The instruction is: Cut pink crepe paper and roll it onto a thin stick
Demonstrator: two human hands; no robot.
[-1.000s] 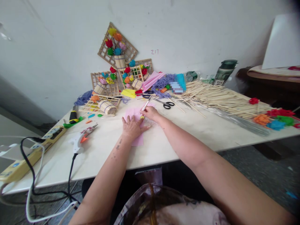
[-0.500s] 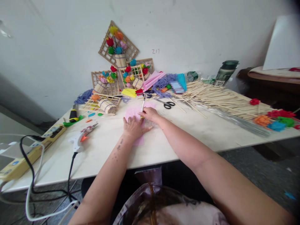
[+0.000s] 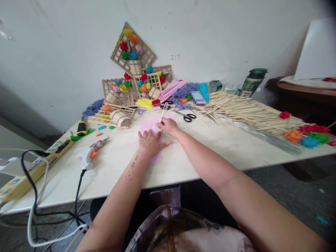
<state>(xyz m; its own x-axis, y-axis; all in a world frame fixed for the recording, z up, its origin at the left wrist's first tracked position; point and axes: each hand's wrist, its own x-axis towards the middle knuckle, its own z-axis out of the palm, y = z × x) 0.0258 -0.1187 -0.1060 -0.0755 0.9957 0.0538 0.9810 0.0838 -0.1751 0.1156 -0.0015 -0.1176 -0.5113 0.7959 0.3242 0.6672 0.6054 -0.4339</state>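
Observation:
A pink sheet of thin paper [image 3: 147, 125] lies on the table, partly hidden under my hands. My left hand [image 3: 149, 142] presses down on it with fingers spread and thumb stretched to the right. In my right hand [image 3: 169, 126] is a slim white pen [image 3: 163, 113], tilted with its upper end away from me. A small yellow piece [image 3: 159, 130] shows between the two hands, by my left fingertips. Where the pen's lower tip meets the paper is hidden by my fingers.
Black-handled scissors [image 3: 189, 117] lie beyond my right hand. Many thin wooden sticks [image 3: 236, 108] cover the right side. A glue gun [image 3: 88, 155] with its cord and a power strip [image 3: 39, 169] are at left. Flower-decorated stick lattices [image 3: 118, 91] stand behind.
The pen's upper end has swung slightly to the right and up in my right hand, and more of the yellow piece shows. My left hand stays in place.

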